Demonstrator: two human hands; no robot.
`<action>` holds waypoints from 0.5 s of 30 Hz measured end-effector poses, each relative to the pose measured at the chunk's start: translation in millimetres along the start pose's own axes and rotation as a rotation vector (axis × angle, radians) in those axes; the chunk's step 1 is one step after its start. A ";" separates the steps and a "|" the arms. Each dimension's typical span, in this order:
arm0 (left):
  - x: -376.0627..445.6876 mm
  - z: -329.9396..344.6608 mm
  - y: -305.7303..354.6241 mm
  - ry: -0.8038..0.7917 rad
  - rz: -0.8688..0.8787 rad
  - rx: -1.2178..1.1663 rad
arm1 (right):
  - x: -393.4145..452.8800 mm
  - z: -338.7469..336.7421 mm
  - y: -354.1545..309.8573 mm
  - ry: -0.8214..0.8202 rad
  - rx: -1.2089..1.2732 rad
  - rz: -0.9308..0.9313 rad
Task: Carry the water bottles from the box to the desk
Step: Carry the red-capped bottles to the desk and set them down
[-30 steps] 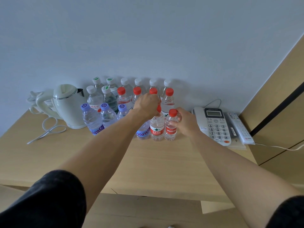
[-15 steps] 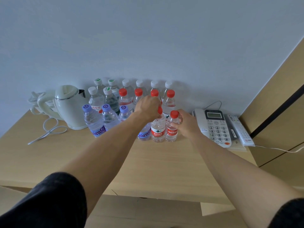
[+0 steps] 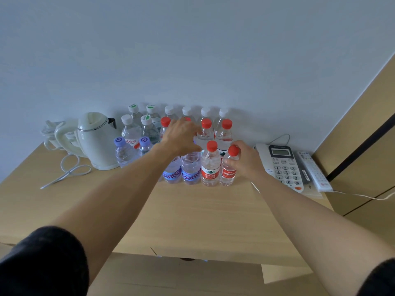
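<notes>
You are facing the desk [image 3: 192, 221]: bottles [image 3: 210, 165] are standing in rows against the wall [image 3: 192, 50], the kettle [image 3: 97, 139] sitting to their left, the phone [image 3: 282, 165] and remote [image 3: 313, 169] lying right.

Red, lilac and white over pale wood

Front bottles [image 3: 210, 165] wear red caps and red labels; two beside them [image 3: 190, 169] carry lilac-blue labels. White and green-marked caps [image 3: 133, 107] line the back. Cream kettle [image 3: 96, 139], white phone [image 3: 282, 165], tan tabletop [image 3: 192, 214], pale blue-grey wall [image 3: 192, 50], black sleeves [image 3: 42, 261]
</notes>
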State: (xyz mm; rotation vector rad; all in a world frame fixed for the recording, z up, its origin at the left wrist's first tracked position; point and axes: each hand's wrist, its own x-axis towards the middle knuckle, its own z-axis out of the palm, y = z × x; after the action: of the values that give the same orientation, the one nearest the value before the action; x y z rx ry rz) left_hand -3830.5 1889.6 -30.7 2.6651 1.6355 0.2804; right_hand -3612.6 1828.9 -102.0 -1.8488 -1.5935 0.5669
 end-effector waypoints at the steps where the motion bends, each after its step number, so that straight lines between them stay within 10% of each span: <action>1: -1.9 -4.3 -9.2 -0.007 -0.009 0.024 | 0.8 0.1 -2.4 -0.008 -0.003 0.002; 15: -0.9 22.0 -20.7 -0.046 -0.057 0.042 | 7.6 1.8 -11.3 0.000 -0.104 0.014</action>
State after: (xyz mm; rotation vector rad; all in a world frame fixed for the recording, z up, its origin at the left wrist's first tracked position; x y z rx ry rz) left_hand -3845.8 1900.4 -54.5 2.6287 1.7190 0.1846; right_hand -3620.6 1837.5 -94.8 -1.9367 -1.6394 0.4991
